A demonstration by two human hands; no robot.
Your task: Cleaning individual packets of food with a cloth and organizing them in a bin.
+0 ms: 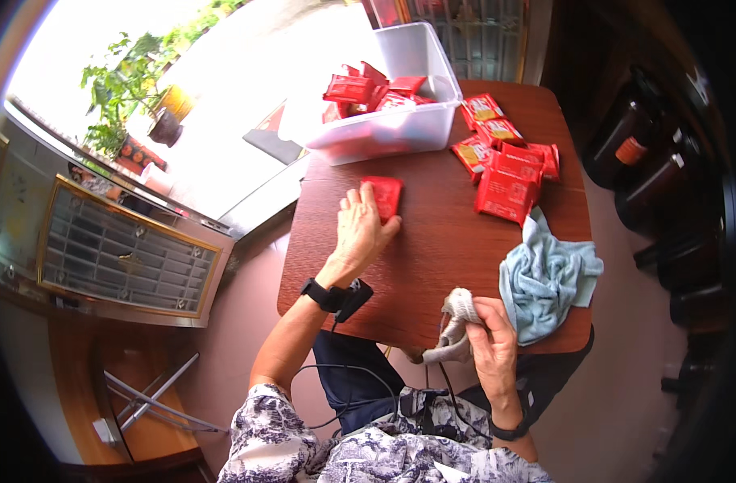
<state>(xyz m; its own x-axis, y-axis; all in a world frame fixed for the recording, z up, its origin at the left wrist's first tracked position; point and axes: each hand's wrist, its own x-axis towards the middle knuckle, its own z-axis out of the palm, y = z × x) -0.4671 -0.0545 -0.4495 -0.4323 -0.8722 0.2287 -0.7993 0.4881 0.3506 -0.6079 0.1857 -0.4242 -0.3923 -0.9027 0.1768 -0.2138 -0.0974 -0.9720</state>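
Observation:
My left hand (361, 232) rests over a single red packet (387, 193) on the brown wooden table (428, 253). The fingers lie along its left edge and the thumb is by its lower right corner. Near the table's front edge, my right hand (493, 347) pinches a crumpled off-white knit cloth (460, 307), part of which hangs past the edge. A light blue towel (546, 278) lies bunched just right of that hand. Beyond the towel, several red packets (510, 187) are piled loosely, some with yellow on the front.
A translucent plastic bin (392, 130) holding several red packets stands at the table's far left. Dark cables (344, 366) cross my lap below the table. Large dark containers (631, 139) line the right side. Potted plants (117, 102) are outside the doorway at left.

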